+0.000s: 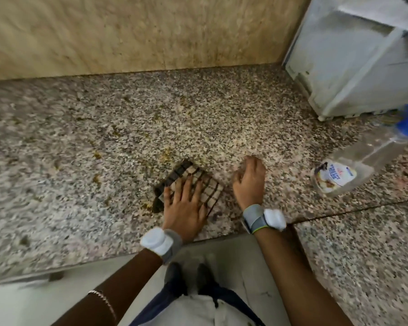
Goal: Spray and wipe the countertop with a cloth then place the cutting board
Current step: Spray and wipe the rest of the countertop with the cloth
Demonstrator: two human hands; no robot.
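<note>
Cloth [207, 189] sits folded under my left grip [186, 208], whose fingers lie straight and spread, I judge to press the whole pad onto the table [198, 102]. My right grip [250, 180] rests just beside it, loosely curled and holding nothing, likely as a brace. Yellow spots [97, 156] dot the table to the left. A spray bottle [346, 170] lies on its side, well off to the right.

Left hand [186, 208] lies palm-down with fingers [191, 184] straight and spread. Right hand [250, 182] sits just beside it, fingers loosely curled downward, gripping nothing. Both forearms [118, 285] extend forward and converge slightly.
</note>
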